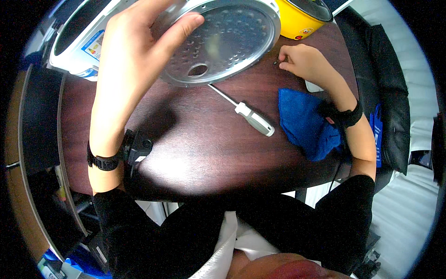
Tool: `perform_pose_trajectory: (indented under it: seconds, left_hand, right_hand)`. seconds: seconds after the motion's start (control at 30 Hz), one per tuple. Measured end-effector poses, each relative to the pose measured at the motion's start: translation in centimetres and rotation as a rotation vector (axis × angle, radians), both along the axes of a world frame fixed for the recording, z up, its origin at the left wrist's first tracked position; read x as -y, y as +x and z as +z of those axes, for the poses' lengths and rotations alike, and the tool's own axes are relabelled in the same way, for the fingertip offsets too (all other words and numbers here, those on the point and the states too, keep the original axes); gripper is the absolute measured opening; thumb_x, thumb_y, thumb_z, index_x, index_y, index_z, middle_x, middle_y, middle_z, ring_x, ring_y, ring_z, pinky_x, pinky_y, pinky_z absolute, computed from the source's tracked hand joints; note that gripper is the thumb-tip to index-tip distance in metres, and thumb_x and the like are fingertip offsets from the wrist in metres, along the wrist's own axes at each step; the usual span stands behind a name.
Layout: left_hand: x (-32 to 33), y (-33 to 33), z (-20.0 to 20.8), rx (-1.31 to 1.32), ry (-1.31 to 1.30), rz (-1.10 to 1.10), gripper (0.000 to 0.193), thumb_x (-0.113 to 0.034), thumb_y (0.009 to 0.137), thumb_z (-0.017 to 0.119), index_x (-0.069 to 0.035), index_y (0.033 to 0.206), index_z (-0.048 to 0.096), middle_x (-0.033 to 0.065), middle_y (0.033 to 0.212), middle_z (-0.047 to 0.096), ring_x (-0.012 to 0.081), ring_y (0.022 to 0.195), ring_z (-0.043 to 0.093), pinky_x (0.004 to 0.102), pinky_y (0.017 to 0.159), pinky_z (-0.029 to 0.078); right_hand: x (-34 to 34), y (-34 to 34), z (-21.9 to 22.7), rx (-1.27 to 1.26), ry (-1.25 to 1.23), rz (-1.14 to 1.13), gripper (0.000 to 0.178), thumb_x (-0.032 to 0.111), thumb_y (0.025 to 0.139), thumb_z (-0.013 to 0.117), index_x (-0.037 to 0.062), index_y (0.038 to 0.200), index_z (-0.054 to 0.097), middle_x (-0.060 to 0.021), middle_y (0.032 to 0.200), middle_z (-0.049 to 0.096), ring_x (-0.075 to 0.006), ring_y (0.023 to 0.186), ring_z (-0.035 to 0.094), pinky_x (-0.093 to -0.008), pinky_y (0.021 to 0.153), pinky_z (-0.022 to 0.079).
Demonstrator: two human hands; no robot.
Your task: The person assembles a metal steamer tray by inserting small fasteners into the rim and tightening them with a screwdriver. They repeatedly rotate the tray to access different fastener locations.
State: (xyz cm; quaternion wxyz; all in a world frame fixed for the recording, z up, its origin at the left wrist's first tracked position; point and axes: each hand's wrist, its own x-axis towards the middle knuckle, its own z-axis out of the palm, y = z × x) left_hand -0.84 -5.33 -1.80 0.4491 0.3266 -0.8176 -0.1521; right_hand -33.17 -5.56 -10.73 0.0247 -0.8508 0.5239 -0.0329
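My left hand [132, 53] grips a round, silvery metal lid plate [232, 39] at the upper middle. Its thumb lies over the plate's face, while the other fingers are cut off or hidden. The plate is tilted, dotted with dimples, and has one oval hole near its lower rim. To its right, above the table, my right hand [304, 61] is closed in a pinch; a tiny dark bit shows at the fingertips, too small to name. A screwdriver [254, 120] with a grey-white handle lies below the plate, its shaft tip at the plate's lower edge.
A crumpled blue cloth [302, 123] lies under my right forearm, near a white object [314, 86] partly hidden by that wrist. Behind stand a white appliance body [69, 58] at left and a yellow pot [297, 21] at right. The dark wooden table [209, 158] has a curved front edge.
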Motion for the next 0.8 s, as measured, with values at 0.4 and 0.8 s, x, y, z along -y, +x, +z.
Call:
perform_pose_trajectory:
  seconds: [0.4, 0.8]
  left_hand:
    - [0.9, 1.1, -0.4, 0.162, -0.169, 0.042, 0.034, -0.011, 0.083, 0.066, 0.005, 0.111, 0.056, 0.0204, 0.089, 0.064, 0.03, 0.076, 0.064, 0.0354, 0.069, 0.051]
    - [-0.1, 0.4, -0.2, 0.21, -0.174, 0.123, 0.032, -0.01, 0.082, 0.063, 0.003, 0.11, 0.054, 0.0197, 0.084, 0.061, 0.0334, 0.073, 0.061, 0.0387, 0.065, 0.049]
  right_hand:
    - [0.1, 2.4, 0.8, 0.091, -0.056, 0.047, 0.01, 0.012, 0.083, 0.06, 0.0024, 0.082, 0.058, -0.0104, 0.065, 0.058, -0.023, 0.06, 0.06, -0.0343, 0.057, 0.046]
    - [-2.8, 10.7, 7.4, 0.763, -0.273, 0.181, 0.013, 0.007, 0.082, 0.064, 0.0047, 0.094, 0.066, -0.0101, 0.073, 0.065, -0.0134, 0.06, 0.062, -0.0256, 0.057, 0.049]
